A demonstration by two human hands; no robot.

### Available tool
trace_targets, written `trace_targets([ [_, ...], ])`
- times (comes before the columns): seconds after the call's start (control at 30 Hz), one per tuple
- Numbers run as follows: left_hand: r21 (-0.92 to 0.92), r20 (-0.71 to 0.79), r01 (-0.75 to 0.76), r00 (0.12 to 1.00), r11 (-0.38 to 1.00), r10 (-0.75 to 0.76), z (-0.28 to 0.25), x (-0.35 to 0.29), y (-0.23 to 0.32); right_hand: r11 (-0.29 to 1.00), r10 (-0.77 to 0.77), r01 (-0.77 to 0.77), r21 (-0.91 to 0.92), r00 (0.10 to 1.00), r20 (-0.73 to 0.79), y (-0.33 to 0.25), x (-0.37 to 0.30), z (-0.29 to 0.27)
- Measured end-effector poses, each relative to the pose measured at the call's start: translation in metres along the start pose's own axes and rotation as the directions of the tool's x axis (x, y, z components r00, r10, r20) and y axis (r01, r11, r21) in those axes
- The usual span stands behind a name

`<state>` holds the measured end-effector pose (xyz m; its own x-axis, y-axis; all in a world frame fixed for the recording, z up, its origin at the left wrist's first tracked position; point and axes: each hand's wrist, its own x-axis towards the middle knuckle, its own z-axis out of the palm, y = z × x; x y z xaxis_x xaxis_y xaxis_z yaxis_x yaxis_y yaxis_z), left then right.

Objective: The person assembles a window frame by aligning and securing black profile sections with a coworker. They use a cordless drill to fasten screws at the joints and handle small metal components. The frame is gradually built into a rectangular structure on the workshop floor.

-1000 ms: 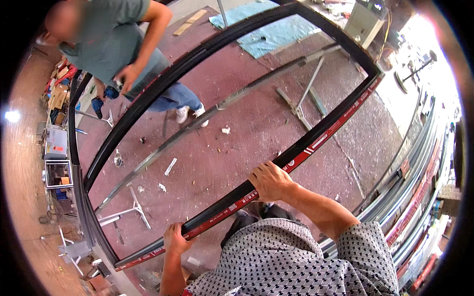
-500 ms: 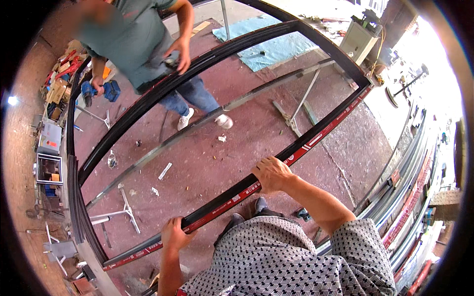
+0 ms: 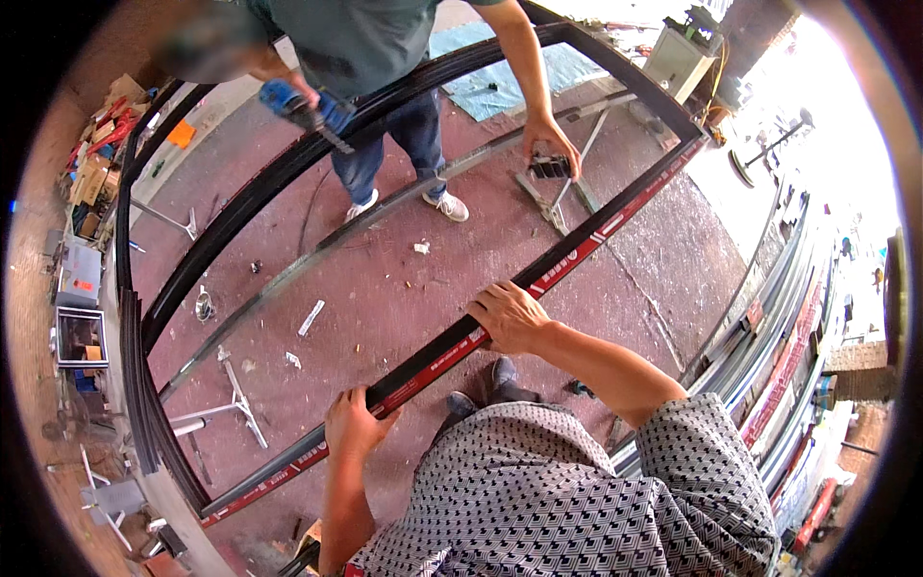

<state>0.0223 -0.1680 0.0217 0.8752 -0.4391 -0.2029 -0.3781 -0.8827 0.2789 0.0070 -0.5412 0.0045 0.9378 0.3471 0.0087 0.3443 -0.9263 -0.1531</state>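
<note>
A: Frame (image 3: 428, 363)?
B: Is spanning the middle; left hand (image 3: 354, 423) and right hand (image 3: 510, 315) are sitting along its near bar (image 3: 582, 240).
A: Cloth (image 3: 479, 102)?
B: Is lying on the floor (image 3: 385, 308), showing either side of the far bar (image 3: 219, 216).
A: Sides?
B: Boxes (image 3: 90, 180) are sitting far left; profiles (image 3: 781, 313) are lying far right.

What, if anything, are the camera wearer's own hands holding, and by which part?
The left hand and right hand both hold the large black frame by its near long bar, left hand toward its left end.
</note>
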Motion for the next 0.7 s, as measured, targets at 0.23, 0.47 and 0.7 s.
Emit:
trace_targets([
  [0.23, 0.011, -0.069, -0.068, 0.995, 0.998, 0.069, 0.005, 0.003, -0.004, 0.999, 0.038, -0.037, -0.015, 0.996, 0.082, -0.055, 0.014, 0.001],
  [0.47, 0.022, -0.034, -0.053, 0.998, 0.998, 0.054, 0.004, -0.001, -0.003, 0.998, 0.067, -0.064, -0.026, 0.993, 0.097, -0.055, 0.013, 0.007],
  [0.7, 0.005, -0.009, -0.046, 0.999, 0.999, 0.046, 0.005, -0.001, -0.005, 0.999, 0.042, -0.040, -0.035, 0.997, 0.061, -0.054, 0.013, 0.010],
])
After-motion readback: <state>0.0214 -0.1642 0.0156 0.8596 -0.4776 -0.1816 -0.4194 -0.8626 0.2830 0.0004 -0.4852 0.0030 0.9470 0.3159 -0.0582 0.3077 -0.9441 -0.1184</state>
